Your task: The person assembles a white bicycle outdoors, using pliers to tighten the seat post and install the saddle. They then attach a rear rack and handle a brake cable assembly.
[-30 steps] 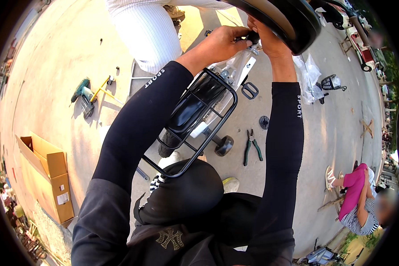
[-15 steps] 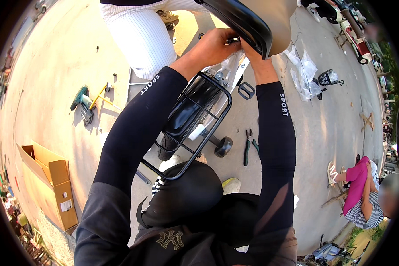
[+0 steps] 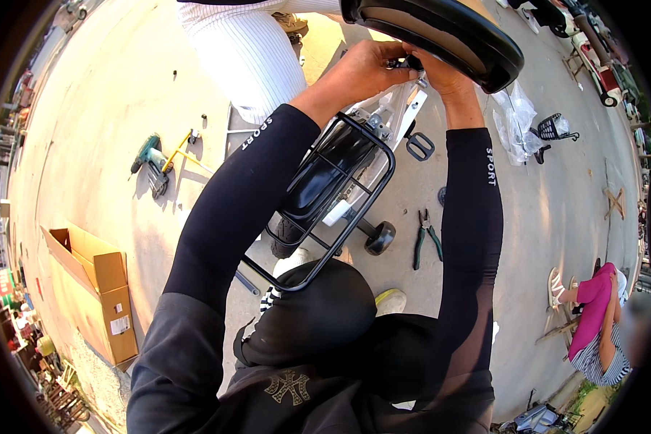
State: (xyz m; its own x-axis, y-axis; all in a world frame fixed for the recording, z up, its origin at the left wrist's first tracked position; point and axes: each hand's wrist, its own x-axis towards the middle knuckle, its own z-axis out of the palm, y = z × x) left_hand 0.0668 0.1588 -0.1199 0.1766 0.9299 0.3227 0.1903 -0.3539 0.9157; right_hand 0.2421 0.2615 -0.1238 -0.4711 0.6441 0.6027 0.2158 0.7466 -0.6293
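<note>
A child's bicycle stands between my knees, with a black rear rack (image 3: 388, 173) over its black rear mudguard (image 3: 333, 173). Above my hands, the black-and-brown saddle (image 3: 441, 32) is tilted. My left hand (image 3: 362, 76) is closed, its thumb and fingers pinching a small dark clamp-like part (image 3: 413, 63) just under the saddle. My right hand (image 3: 445, 76) reaches in from the other side, fingertips bent in against the same spot; the saddle hides part of it. Below them lie the white frame (image 3: 412, 105) and a black pedal (image 3: 420, 146).
Green-handled pliers (image 3: 427, 239) lie right of the training wheel (image 3: 380, 239). A cordless drill (image 3: 150, 163), a yellow tool (image 3: 181, 152) and an open cardboard box (image 3: 98, 289) are left. Someone in white trousers (image 3: 242, 58) is ahead; a person (image 3: 597, 311) sits right. Clear plastic (image 3: 515, 119) lies right.
The saddle has swung right and tipped, showing more of its black rim. Both hands stay under it, at the clamp area. The whole view has shifted slightly.
</note>
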